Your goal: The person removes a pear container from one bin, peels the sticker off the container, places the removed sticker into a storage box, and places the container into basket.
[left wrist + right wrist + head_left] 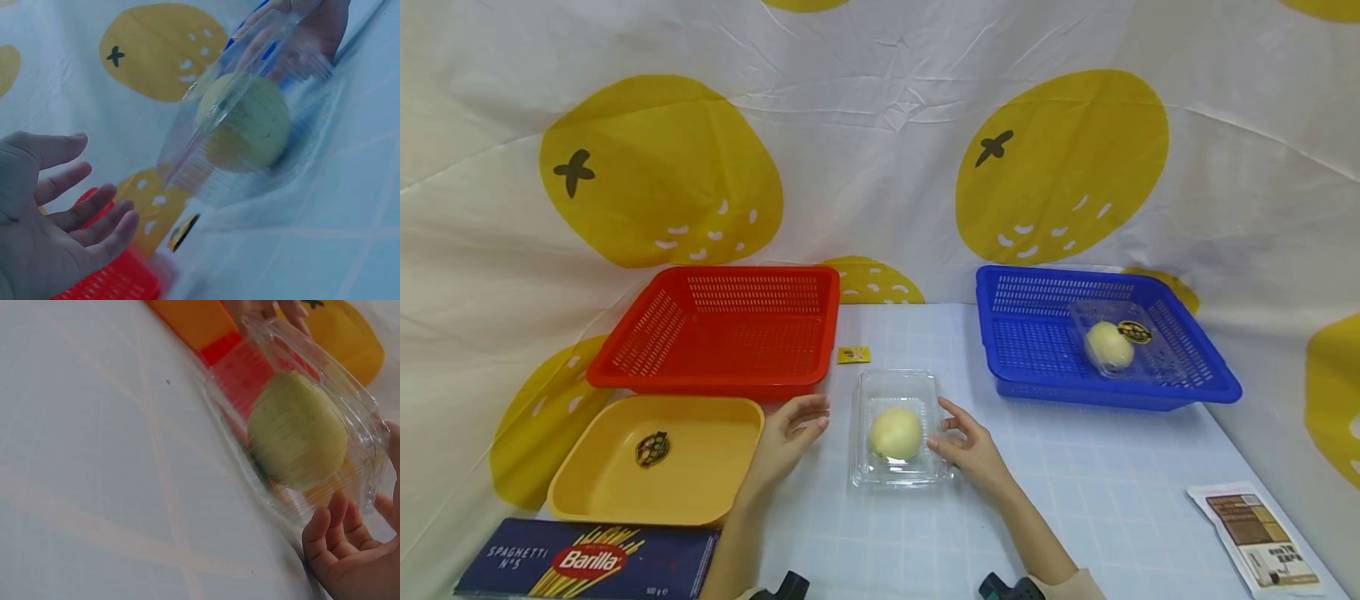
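Observation:
A clear plastic clamshell box [895,387] sits on the table in front of me, its lid closed over a round pale yellow-green fruit [896,433]. My right hand [973,446] holds the box's right edge, thumb at the lid rim and fingers along the side. To the left of the box, my left hand [790,437] hovers apart from it with loosely bent fingers and nothing in them. In the left wrist view that hand [69,219] shows its palm and spread fingers. The right hand's fingers [317,528] appear close against the box in the right wrist view.
A red basket [760,387] and a yellow tray [602,492] holding a dark round label [652,449] stand left, beside a spaghetti box [587,560]. A blue basket [1037,392] at right holds another boxed fruit [1108,345]. A yellow sachet [853,355] and a pouch [1258,537] lie nearby.

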A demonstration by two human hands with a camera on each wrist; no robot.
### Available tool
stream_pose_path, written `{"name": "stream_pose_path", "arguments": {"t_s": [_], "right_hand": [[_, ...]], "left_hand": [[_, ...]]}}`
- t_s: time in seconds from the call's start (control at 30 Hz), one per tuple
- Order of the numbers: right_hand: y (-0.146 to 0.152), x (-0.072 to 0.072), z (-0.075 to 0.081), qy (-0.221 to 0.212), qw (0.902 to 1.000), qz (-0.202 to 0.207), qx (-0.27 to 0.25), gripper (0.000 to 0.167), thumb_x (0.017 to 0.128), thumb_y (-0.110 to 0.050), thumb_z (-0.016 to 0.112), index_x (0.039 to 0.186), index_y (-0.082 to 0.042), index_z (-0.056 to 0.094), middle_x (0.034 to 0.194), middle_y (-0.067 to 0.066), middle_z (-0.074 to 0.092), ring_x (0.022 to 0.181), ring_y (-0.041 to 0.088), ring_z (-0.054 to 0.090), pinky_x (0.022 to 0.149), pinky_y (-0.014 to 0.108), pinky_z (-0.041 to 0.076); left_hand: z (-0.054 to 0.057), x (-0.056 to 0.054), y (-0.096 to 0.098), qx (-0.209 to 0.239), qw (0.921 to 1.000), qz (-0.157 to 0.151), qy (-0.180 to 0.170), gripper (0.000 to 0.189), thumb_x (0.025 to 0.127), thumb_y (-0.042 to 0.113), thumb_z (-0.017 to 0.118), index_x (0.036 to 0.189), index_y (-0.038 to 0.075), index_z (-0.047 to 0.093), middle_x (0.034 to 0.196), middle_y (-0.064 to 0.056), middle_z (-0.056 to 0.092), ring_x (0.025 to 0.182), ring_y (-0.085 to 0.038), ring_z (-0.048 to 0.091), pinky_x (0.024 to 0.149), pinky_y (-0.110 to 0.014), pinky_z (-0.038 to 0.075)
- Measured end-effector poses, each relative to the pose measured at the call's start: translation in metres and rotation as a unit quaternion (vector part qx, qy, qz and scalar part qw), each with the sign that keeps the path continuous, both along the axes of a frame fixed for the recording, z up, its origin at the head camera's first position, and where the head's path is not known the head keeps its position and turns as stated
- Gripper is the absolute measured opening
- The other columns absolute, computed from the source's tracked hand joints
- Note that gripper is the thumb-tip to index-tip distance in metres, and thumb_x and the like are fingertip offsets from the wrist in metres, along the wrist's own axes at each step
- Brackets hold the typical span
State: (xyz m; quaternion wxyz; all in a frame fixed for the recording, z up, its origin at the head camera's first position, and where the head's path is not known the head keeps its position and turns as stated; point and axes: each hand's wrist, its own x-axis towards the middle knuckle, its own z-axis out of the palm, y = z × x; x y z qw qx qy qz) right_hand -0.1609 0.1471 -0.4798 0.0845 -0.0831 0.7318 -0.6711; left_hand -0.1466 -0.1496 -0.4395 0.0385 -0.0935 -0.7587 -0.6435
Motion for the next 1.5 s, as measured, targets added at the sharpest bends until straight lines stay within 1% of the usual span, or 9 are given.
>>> {"name": "stream_pose_path", "arguments": {"t_s": [0.13,0.27,0.37,0.5,0.73,0.93,1.13,1.27,1.5], "right_hand": [[0.0,0.0,0.0,-0.004,1.0,-0.004,0.0,0.072,0.082,-0.006,0.071,0.144,-0.006,0.035,0.111,0.021,0.047,0.061,0.006,0.052,0.059,0.017,0.044],[0.0,0.001,0.001,0.004,1.0,-0.005,0.003,0.072,0.082,-0.006,0.071,0.144,-0.005,0.035,0.11,0.02,0.046,0.06,0.005,0.05,0.059,0.016,0.044],[-0.002,0.001,0.002,0.007,1.0,-0.006,0.003,0.071,0.082,-0.004,0.07,0.143,-0.004,0.035,0.109,0.02,0.046,0.059,0.005,0.049,0.059,0.016,0.043],[-0.002,0.002,0.003,0.001,1.0,-0.007,-0.001,0.07,0.082,-0.004,0.07,0.143,-0.004,0.036,0.105,0.019,0.046,0.058,0.004,0.048,0.058,0.016,0.043],[-0.001,0.002,0.004,0.009,0.9998,-0.006,-0.018,0.071,0.081,-0.004,0.071,0.142,-0.001,0.036,0.098,0.015,0.047,0.055,0.004,0.048,0.057,0.015,0.043],[-0.003,0.005,0.008,0.012,0.9993,-0.007,-0.035,0.07,0.08,0.001,0.07,0.141,0.004,0.036,0.095,0.014,0.046,0.055,0.003,0.049,0.058,0.015,0.044],[-0.005,0.006,0.015,0.015,0.999,-0.007,-0.041,0.07,0.08,0.003,0.069,0.141,0.004,0.035,0.096,0.017,0.046,0.058,0.004,0.053,0.058,0.016,0.045],[-0.006,0.008,0.023,0.023,0.9987,-0.009,-0.043,0.07,0.08,0.002,0.069,0.141,0.003,0.035,0.096,0.016,0.047,0.061,0.005,0.057,0.058,0.016,0.046],[-0.009,0.005,0.048,0.036,0.9978,-0.01,-0.055,0.067,0.084,-0.001,0.067,0.142,0.001,0.034,0.095,0.008,0.047,0.06,0.005,0.055,0.057,0.017,0.045]], "left_hand": [[-0.005,-0.004,0.012,-0.031,0.9994,-0.013,0.007,0.042,0.085,0.005,0.066,0.125,-0.003,0.053,0.121,-0.026,0.056,0.108,-0.038,0.057,0.088,-0.037,0.05],[-0.011,-0.007,0.022,-0.034,0.9985,-0.043,-0.004,0.052,0.083,0.004,0.069,0.131,-0.003,0.049,0.122,-0.027,0.054,0.107,-0.041,0.056,0.09,-0.047,0.048],[-0.015,-0.007,0.028,-0.04,0.9973,-0.055,-0.028,0.058,0.081,0.006,0.071,0.134,-0.002,0.047,0.118,-0.025,0.055,0.099,-0.035,0.059,0.086,-0.042,0.051],[-0.016,-0.007,0.034,-0.049,0.9949,-0.067,-0.058,0.064,0.08,0.008,0.073,0.136,-0.002,0.044,0.111,-0.023,0.055,0.088,-0.025,0.058,0.077,-0.028,0.053],[-0.02,-0.007,0.038,-0.052,0.9943,-0.069,-0.062,0.068,0.077,0.012,0.075,0.135,-0.005,0.044,0.103,-0.024,0.053,0.075,-0.018,0.054,0.063,-0.021,0.047],[-0.018,-0.006,0.038,-0.035,0.9949,-0.067,-0.066,0.067,0.077,0.008,0.075,0.134,-0.006,0.044,0.101,-0.022,0.052,0.07,-0.014,0.054,0.059,-0.018,0.046],[-0.011,-0.005,0.038,-0.017,0.9953,-0.063,-0.071,0.066,0.076,0.006,0.075,0.134,-0.006,0.045,0.1,-0.021,0.051,0.068,-0.013,0.053,0.057,-0.018,0.046],[-0.002,-0.004,0.037,-0.013,0.9955,-0.062,-0.07,0.066,0.077,0.005,0.074,0.135,-0.004,0.045,0.102,-0.02,0.05,0.069,-0.012,0.054,0.057,-0.018,0.046],[0.026,-0.007,0.031,-0.025,0.9965,-0.073,-0.03,0.064,0.079,0.006,0.073,0.136,-0.002,0.045,0.106,-0.023,0.051,0.075,-0.016,0.056,0.058,-0.019,0.046]]}}
